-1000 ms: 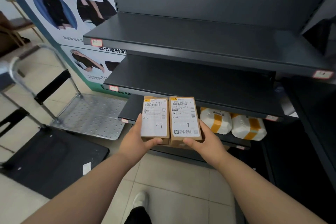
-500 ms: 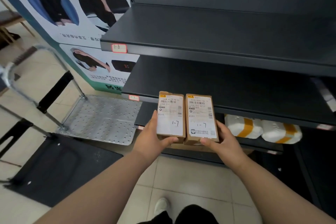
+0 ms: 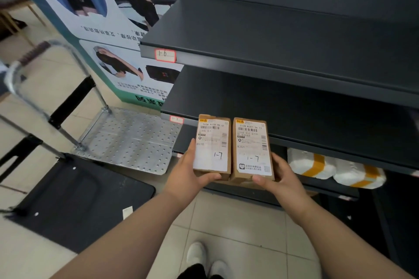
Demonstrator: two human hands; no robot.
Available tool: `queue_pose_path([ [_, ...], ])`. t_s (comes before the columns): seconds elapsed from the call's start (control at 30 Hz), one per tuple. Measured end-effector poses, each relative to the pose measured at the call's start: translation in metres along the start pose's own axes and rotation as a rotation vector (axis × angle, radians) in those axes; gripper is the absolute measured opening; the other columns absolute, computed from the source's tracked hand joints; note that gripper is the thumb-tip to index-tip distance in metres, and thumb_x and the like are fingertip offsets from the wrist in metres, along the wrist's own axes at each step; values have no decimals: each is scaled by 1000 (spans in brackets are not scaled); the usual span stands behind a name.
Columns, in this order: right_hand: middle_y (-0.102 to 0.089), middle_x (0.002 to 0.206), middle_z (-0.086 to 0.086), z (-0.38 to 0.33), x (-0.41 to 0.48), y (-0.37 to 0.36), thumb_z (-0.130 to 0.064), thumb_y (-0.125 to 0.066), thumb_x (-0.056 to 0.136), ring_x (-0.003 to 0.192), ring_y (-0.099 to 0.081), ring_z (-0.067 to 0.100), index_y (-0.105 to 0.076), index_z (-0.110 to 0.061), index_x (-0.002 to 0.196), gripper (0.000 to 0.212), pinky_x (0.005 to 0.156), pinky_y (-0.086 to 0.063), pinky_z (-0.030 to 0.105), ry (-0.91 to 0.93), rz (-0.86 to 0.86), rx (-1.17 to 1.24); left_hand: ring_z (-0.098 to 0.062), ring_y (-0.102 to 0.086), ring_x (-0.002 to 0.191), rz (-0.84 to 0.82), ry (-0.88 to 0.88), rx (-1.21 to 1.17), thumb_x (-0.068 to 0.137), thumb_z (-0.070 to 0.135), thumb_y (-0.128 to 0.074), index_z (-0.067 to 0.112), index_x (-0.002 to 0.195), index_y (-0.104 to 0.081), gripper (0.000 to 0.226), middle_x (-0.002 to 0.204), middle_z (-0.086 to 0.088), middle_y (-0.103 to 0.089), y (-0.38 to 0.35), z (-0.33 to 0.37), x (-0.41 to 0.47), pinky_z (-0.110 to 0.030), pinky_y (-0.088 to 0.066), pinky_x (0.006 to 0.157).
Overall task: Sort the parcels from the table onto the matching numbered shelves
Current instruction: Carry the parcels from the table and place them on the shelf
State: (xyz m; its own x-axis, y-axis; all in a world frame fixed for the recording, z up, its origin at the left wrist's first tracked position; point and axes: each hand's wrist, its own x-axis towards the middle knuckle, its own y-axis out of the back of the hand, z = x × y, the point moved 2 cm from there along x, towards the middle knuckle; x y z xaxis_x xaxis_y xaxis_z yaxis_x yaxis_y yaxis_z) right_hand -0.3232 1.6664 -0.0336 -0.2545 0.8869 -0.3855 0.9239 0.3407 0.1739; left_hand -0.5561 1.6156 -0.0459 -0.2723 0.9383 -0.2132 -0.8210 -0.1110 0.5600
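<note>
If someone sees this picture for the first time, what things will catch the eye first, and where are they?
Two brown parcels, the left parcel in the left hand and the right parcel in the right hand, sit at centre, both handwritten 1-7. Behind them stand dark shelves, with red-edged tags 1-6 and 1-7 at their left ends.

Cardboard boxes: two, side by side and touching, the left box (image 3: 213,146) in the left hand (image 3: 188,176), the right box (image 3: 252,149) in the right hand (image 3: 281,179); each bears one white label handwritten "1-7". Hands: two. White wrapped parcels with yellow tape: two, the nearer parcel (image 3: 310,164) just right of the right hand, the farther parcel (image 3: 360,175) beyond it to the right. Red-edged shelf tags that can be read: two, tag "1-6" (image 3: 165,55) above and left of the hands, tag "1-7" (image 3: 176,119) just left of the left box. Flat trolleys: one (image 3: 129,140), left of the left hand. White shoes: two, below the hands.
</note>
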Motion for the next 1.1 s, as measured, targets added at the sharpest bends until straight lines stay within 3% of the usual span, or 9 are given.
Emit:
queue_pose_path([
  [0.17, -62, 126, -11, -19, 16, -14, -33, -78, 67, 122, -53, 13, -41, -36, 139, 81, 108, -39, 48, -57, -13, 160, -11, -45, 124, -8, -49, -50, 77, 30, -79, 52, 134, -27, 80, 133, 13, -51, 29, 6, 21, -35, -42, 103],
  [0.3, -63, 125, -8, -32, 40, -37, -34, -80, 62, 121, -54, 15, -40, -31, 141, 89, 111, -35, 47, -79, 32, 265, -15, -44, 129, -32, -46, -54, 80, 33, -76, 38, 147, -26, 84, 138, 8, -49, 47, -2, 50, -43, -41, 107],
  [0.4, -62, 125, -8, -40, 63, -58, -25, -78, 75, 120, -55, 15, -40, -32, 142, 77, 110, -37, 46, -92, 64, 241, -17, -43, 131, -62, -53, -41, 82, 27, -75, 33, 150, -24, 86, 142, 6, -46, 63, -9, 78, -41, -39, 108],
  [0.57, -57, 131, -6, -56, 96, -91, -27, -77, 78, 123, -51, 18, -36, -33, 143, 78, 109, -38, 49, -117, 154, 169, -17, -46, 130, -145, -95, 8, 81, 31, -74, 34, 147, -25, 82, 140, 7, -49, 90, -25, 126, -47, -44, 105],
  [0.7, -57, 130, -6, -71, 122, -108, -24, -76, 79, 124, -50, 19, -37, -32, 142, 75, 109, -38, 47, -107, 215, 201, -14, -48, 123, -162, -126, 8, 83, 27, -73, 31, 146, -28, 77, 136, 4, -51, 103, -25, 163, -39, -41, 107],
  [0.83, -59, 127, -4, -82, 148, -113, -24, -77, 78, 121, -52, 20, -41, -29, 140, 71, 109, -38, 47, -140, 250, 199, -12, -47, 118, -207, -117, 20, 85, 28, -70, 27, 145, -29, 73, 133, 4, -50, 106, -26, 190, -22, -41, 94],
  [0.97, -57, 131, -2, -84, 169, -113, -24, -76, 80, 122, -52, 19, -39, -26, 143, 74, 109, -37, 44, -160, 269, 145, -24, -43, 132, -207, -77, 143, 81, 42, -70, 29, 151, -18, 89, 143, 0, -45, 105, -33, 212, -48, -39, 108],
  [1.1, -54, 136, -1, -78, 184, -111, -25, -73, 84, 125, -51, 19, -36, -24, 145, 72, 105, -40, 35, -163, 276, 11, -26, -49, 126, -215, -74, 249, 82, 46, -68, 23, 150, -21, 86, 138, -2, -50, 98, -39, 224, -47, -44, 103],
])
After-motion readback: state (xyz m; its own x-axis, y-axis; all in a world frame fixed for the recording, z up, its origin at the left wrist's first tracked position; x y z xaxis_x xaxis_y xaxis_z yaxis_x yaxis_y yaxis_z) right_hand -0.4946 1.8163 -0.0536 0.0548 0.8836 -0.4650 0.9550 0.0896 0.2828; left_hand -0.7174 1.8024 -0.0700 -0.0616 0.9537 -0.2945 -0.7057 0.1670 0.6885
